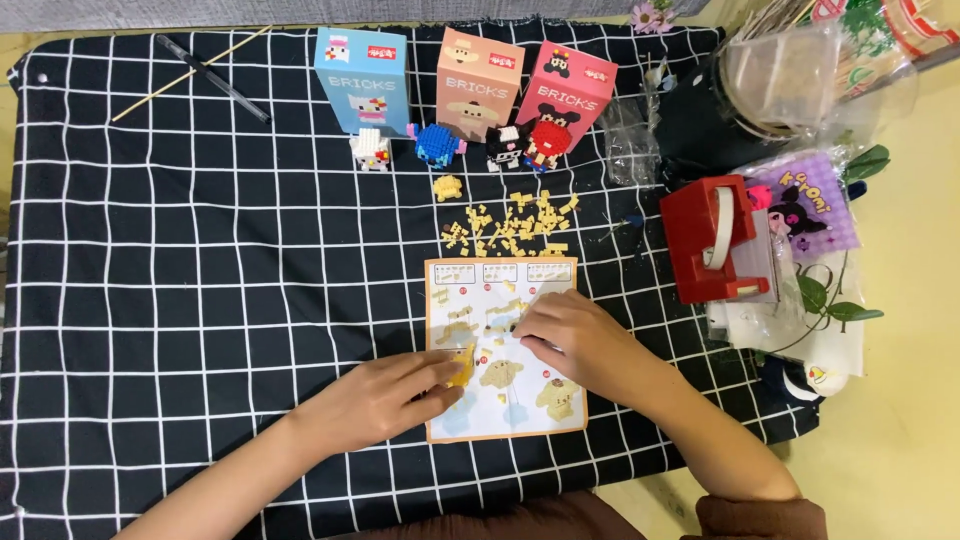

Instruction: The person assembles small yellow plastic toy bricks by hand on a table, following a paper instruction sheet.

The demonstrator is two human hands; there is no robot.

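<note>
Clearly the build was at an early stage. The left hand (pixel 385 400) had its fingertips pinched together on a small yellow brick assembly (pixel 461 372), held low against the instruction sheet (pixel 505 350); the piece was only a few bricks big and showed just past the thumb and forefinger. The right hand (pixel 575 340) lay a little above and to the right of it, fingers curled down with their tips on the sheet; whether they pinched a brick I could not tell, since the knuckles hid the tips. Between the two hands the sheet's printed steps showed a yellow figure far larger than the piece in hand, so by my judgement most of the work was left.

Beyond the right hand's fingers, past the top edge of the sheet, the loose yellow bricks (pixel 510 225) lay scattered on the black checked cloth (pixel 200 280), many of them unused. Farther out stood four finished brick figures (pixel 455 145) before three upright boxes (pixel 465 80). Well off to the right sat a red tape dispenser (pixel 715 240).
</note>
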